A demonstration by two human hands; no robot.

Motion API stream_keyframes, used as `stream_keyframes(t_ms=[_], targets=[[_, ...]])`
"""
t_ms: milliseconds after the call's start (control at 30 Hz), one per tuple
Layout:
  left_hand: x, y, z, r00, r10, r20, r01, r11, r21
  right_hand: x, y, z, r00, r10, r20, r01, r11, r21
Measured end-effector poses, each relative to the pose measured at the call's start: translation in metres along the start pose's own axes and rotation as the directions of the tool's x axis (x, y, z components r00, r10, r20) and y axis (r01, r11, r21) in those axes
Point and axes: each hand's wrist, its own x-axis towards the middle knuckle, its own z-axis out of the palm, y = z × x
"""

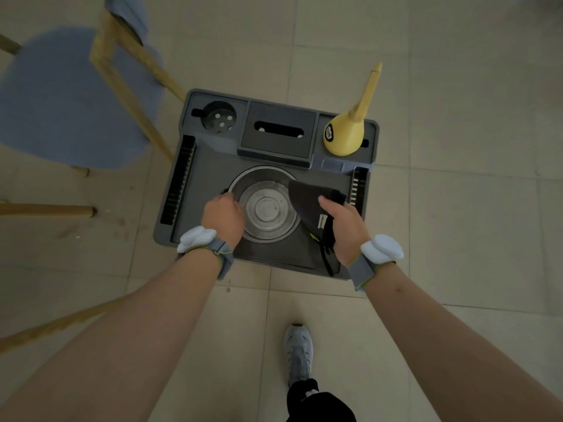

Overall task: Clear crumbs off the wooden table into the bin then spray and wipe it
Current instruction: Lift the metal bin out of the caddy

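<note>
A grey plastic caddy (195, 166) stands on the tiled floor below me, with a round steel bin (265, 208) sunk in its middle. My left hand (224, 216) has its fingers curled over the bin's left rim. My right hand (345, 226) grips a dark cloth (307, 199) that hangs over the bin's right edge. A yellow spray bottle (345, 135) stands in the caddy's back right corner, its long nozzle pointing up and away. The wooden table is out of view.
A wooden chair with a blue seat (70, 99) stands at the left, its legs (131, 95) close to the caddy's left side. Another wooden leg (48, 210) lies further left. My shoe (298, 351) is on the floor behind the caddy.
</note>
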Motion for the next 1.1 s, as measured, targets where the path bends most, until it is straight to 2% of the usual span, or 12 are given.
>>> stream_keyframes(t_ms=[100, 200, 333, 500, 567, 767, 900, 1000, 1100], targets=[[0.004, 0.002, 0.000, 0.999, -0.040, 0.006, 0.040, 0.999, 0.000, 0.003, 0.003, 0.000, 1.000, 0.002, -0.008, -0.002, 1.000, 0.007], [0.013, 0.005, -0.002, 0.991, -0.135, 0.004, 0.134, 0.987, -0.084, 0.004, 0.003, -0.002, 1.000, 0.022, -0.010, -0.021, 0.999, 0.038], [0.027, 0.001, -0.011, 0.966, -0.237, 0.104, 0.250, 0.957, -0.145, 0.008, 0.000, -0.002, 0.999, 0.027, -0.032, -0.024, 0.996, 0.088], [0.036, -0.001, -0.023, 0.958, -0.208, 0.197, 0.229, 0.969, -0.090, 0.007, -0.011, 0.000, 1.000, 0.021, 0.005, -0.022, 0.989, 0.149], [0.043, -0.005, -0.026, 0.942, -0.227, 0.247, 0.267, 0.953, -0.144, 0.005, -0.017, 0.003, 1.000, 0.005, 0.029, -0.010, 0.988, 0.155], [0.042, 0.001, -0.055, 0.891, -0.249, 0.380, 0.400, 0.826, -0.397, -0.013, -0.046, 0.020, 0.996, -0.044, 0.080, 0.027, 0.980, 0.198], [0.024, -0.004, -0.073, 0.869, -0.224, 0.441, 0.435, 0.769, -0.468, -0.028, -0.060, 0.040, 0.989, -0.071, 0.132, 0.038, 0.971, 0.236], [0.001, -0.021, -0.094, 0.856, -0.248, 0.453, 0.481, 0.704, -0.523, -0.045, -0.064, 0.064, 0.986, -0.079, 0.147, 0.049, 0.979, 0.200], [-0.025, -0.045, -0.113, 0.799, -0.247, 0.547, 0.566, 0.617, -0.547, -0.067, -0.061, 0.088, 0.978, -0.084, 0.189, 0.048, 0.981, 0.187]])
